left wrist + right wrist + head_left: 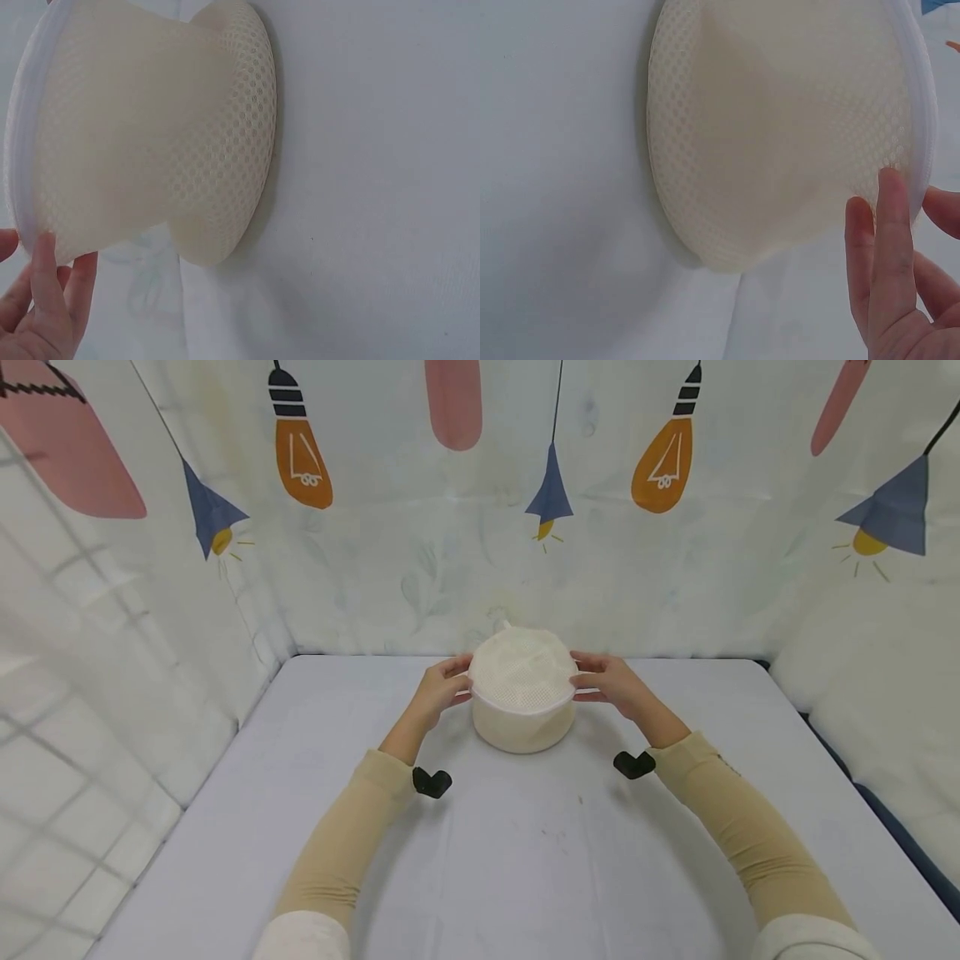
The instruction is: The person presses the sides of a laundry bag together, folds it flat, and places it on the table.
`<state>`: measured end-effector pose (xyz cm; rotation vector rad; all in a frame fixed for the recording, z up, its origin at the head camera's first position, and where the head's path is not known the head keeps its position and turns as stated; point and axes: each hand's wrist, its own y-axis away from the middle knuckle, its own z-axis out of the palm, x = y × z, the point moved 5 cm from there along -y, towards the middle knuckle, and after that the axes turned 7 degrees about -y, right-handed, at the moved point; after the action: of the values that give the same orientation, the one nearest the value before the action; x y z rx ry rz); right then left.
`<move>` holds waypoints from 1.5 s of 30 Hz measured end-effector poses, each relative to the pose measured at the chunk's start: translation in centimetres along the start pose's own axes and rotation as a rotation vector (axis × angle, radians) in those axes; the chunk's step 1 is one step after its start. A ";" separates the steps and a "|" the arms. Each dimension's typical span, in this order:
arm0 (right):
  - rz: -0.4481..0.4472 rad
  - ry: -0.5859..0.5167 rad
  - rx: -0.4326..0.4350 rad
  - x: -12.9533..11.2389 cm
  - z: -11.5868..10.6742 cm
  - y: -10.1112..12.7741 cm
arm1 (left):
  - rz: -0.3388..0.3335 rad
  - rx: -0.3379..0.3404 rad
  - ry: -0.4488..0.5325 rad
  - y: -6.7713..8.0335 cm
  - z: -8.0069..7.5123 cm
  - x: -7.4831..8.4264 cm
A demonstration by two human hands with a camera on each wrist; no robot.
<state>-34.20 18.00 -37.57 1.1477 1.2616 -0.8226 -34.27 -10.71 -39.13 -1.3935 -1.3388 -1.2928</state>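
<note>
Left hand, right hand pinch rim of mesh bag at left and right, fingers slightly bent, presumably steadying soft wall; exact grip partly hidden.

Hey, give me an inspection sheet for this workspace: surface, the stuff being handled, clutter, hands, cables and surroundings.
Surface: white table, faintly creased.
Thing in hand: one round cream mesh bag with a white rim, standing towards the table's far edge, its side sagging inward.
Clutter: a few small specks in front of the bag.
Left hand: holds the bag's left side near the rim.
Right hand: holds the right side near the rim.
Cables: nothing seen; only cords printed on the curtain.
Surroundings: white curtain with printed lamps and bulbs.
</note>
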 end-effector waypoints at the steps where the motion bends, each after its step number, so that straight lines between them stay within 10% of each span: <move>1: -0.001 -0.003 0.001 0.1 0.0 -0.1 | 0.002 -0.001 0.001 0.0 0.0 -0.1; 45: 0.028 -0.036 -0.037 2.1 0.2 -1.1 | -0.065 0.000 -0.040 -0.4 0.1 -1.6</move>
<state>-34.85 17.80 -39.90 1.1136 1.2241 -0.7928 -34.55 -10.84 -40.79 -1.3924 -1.4210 -1.3138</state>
